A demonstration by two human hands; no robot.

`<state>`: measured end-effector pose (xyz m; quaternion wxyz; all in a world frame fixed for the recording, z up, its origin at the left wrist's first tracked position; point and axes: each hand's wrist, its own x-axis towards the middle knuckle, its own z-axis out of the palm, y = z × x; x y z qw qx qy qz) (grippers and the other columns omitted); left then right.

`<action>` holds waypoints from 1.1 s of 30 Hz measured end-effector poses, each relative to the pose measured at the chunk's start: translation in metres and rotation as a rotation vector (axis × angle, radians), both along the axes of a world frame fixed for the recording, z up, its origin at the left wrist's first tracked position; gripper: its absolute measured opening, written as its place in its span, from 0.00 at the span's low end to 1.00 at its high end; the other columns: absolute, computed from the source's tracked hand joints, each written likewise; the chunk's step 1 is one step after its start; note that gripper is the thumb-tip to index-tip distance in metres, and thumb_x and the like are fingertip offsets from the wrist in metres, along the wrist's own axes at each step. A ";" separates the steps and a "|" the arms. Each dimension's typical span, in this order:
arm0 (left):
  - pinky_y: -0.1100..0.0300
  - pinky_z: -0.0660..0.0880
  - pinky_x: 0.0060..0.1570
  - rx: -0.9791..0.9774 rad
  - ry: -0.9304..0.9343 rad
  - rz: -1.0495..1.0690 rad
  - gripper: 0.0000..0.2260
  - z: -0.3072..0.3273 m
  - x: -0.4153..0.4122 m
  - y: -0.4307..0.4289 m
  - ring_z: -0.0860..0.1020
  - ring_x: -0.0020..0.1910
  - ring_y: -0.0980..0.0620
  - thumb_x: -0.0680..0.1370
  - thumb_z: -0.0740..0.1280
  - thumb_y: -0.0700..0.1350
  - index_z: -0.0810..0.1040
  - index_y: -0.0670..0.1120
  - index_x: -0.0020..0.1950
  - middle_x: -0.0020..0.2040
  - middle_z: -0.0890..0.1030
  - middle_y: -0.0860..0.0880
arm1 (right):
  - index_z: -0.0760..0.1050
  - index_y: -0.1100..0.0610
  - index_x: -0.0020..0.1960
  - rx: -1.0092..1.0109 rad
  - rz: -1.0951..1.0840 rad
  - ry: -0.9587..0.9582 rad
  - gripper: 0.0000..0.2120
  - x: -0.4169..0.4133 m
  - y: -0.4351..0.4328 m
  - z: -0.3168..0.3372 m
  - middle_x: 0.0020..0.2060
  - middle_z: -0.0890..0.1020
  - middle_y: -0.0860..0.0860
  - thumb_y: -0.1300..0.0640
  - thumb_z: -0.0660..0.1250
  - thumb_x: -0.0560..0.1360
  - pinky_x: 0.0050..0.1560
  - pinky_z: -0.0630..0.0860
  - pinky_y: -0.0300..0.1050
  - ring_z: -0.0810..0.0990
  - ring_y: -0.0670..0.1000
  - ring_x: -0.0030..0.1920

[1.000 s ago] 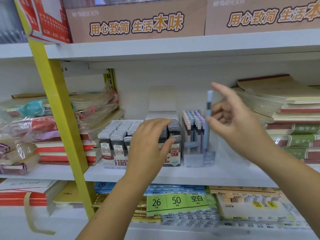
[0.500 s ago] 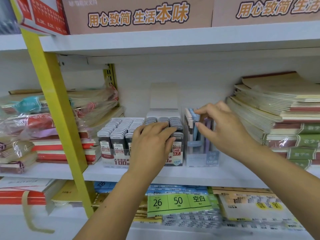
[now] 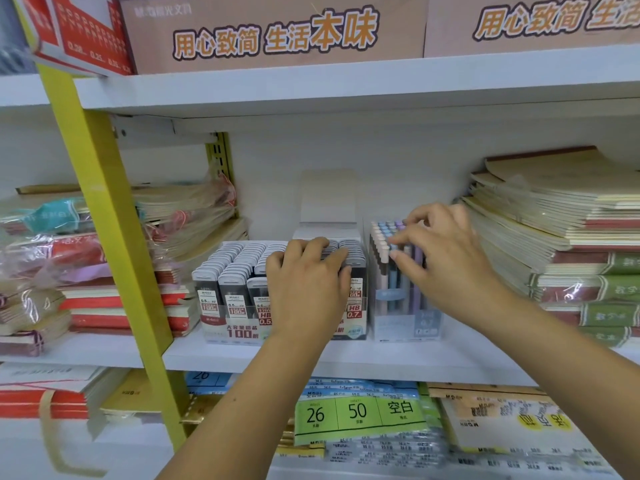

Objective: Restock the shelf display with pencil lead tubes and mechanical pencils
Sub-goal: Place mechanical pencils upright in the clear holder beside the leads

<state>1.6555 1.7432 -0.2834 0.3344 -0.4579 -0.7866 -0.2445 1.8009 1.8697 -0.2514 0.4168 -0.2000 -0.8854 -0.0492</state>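
Observation:
A display box (image 3: 239, 329) of dark pencil lead tubes (image 3: 228, 271) with grey caps stands on the white shelf (image 3: 381, 358). My left hand (image 3: 308, 285) rests on the right-hand rows, fingers lying flat over the caps and hiding those tubes. Right beside it, a clear box (image 3: 398, 322) holds upright pastel mechanical pencils (image 3: 379, 242). My right hand (image 3: 446, 258) is over that box. Its thumb and forefinger pinch the top of a blue pencil standing among the others, and the other fingers touch the rear pencil tops.
Stacked notebooks (image 3: 554, 237) crowd the right side, close to my right wrist. Plastic-wrapped notebooks (image 3: 69, 271) fill the left, behind a yellow upright (image 3: 114, 237). Brown cartons (image 3: 277, 32) sit on the shelf above, and paper packs (image 3: 356, 410) lie on the shelf below.
My right hand has lowered the blue pencil from above the clear box down among the others. My left hand slid a little further onto the tube caps.

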 end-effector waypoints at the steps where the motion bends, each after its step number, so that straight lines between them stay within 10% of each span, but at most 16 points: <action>1: 0.47 0.69 0.57 -0.012 0.007 0.002 0.14 0.000 0.000 0.000 0.76 0.61 0.45 0.79 0.67 0.54 0.82 0.53 0.63 0.62 0.82 0.50 | 0.80 0.52 0.57 -0.001 -0.033 -0.027 0.12 0.000 0.001 -0.003 0.57 0.74 0.49 0.52 0.70 0.74 0.58 0.61 0.47 0.62 0.50 0.59; 8: 0.50 0.60 0.71 -0.091 0.001 -0.103 0.29 0.010 -0.009 -0.024 0.66 0.74 0.49 0.80 0.61 0.63 0.67 0.51 0.77 0.74 0.72 0.52 | 0.66 0.53 0.74 -0.153 0.023 0.000 0.22 0.004 -0.008 -0.011 0.71 0.69 0.48 0.53 0.59 0.81 0.69 0.54 0.39 0.59 0.47 0.71; 13: 0.44 0.64 0.73 -0.064 -0.019 -0.095 0.29 0.020 -0.045 -0.082 0.67 0.76 0.48 0.76 0.64 0.62 0.71 0.50 0.75 0.74 0.72 0.50 | 0.72 0.62 0.69 0.058 0.228 0.041 0.18 -0.009 -0.048 -0.008 0.65 0.76 0.56 0.61 0.61 0.79 0.73 0.50 0.32 0.68 0.53 0.68; 21: 0.53 0.57 0.76 -0.192 -0.126 -0.132 0.23 0.003 -0.082 -0.103 0.65 0.77 0.50 0.81 0.67 0.53 0.70 0.53 0.76 0.76 0.70 0.50 | 0.49 0.47 0.79 0.019 0.134 -0.328 0.25 -0.060 -0.053 -0.029 0.79 0.54 0.47 0.47 0.49 0.83 0.71 0.36 0.39 0.48 0.50 0.78; 26: 0.50 0.62 0.74 -0.132 -0.117 -0.157 0.22 0.003 -0.085 -0.104 0.70 0.74 0.49 0.80 0.68 0.53 0.73 0.54 0.74 0.74 0.73 0.51 | 0.60 0.46 0.76 -0.042 0.173 -0.321 0.28 -0.051 -0.052 -0.008 0.75 0.64 0.47 0.48 0.63 0.79 0.74 0.51 0.44 0.58 0.50 0.75; 29: 0.44 0.57 0.75 -0.091 -0.133 -0.173 0.20 0.003 -0.085 -0.106 0.68 0.75 0.52 0.80 0.67 0.56 0.73 0.57 0.73 0.74 0.73 0.54 | 0.76 0.45 0.61 0.126 0.078 -0.326 0.20 -0.037 -0.039 0.021 0.57 0.79 0.45 0.45 0.72 0.71 0.60 0.60 0.44 0.66 0.49 0.64; 33: 0.41 0.60 0.75 -0.079 -0.169 -0.205 0.17 0.001 -0.084 -0.105 0.68 0.74 0.53 0.81 0.67 0.54 0.76 0.58 0.70 0.72 0.75 0.55 | 0.78 0.39 0.54 0.060 0.019 -0.472 0.11 -0.038 -0.035 0.026 0.51 0.74 0.44 0.41 0.68 0.73 0.60 0.65 0.48 0.69 0.51 0.60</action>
